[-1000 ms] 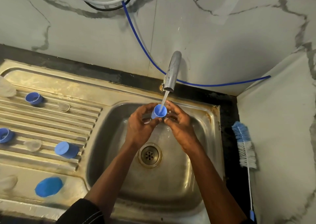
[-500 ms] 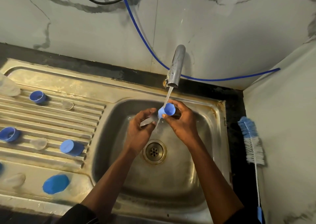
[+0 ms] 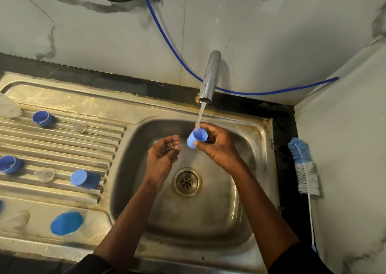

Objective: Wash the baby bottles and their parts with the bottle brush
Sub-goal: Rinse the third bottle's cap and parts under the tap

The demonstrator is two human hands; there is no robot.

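Dull steel sink (image 3: 208, 221), right hand (image 3: 219, 146) gripping round blue cap (image 3: 195, 139)

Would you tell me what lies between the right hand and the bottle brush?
In the head view, the sink rim and a bare strip of dark counter separate the right hand from the bottle brush.

The cap (image 3: 195, 140) is light blue. The bottle brush (image 3: 304, 167) has blue and white bristles. The wall (image 3: 271, 43) is white with grey wiggly lines.
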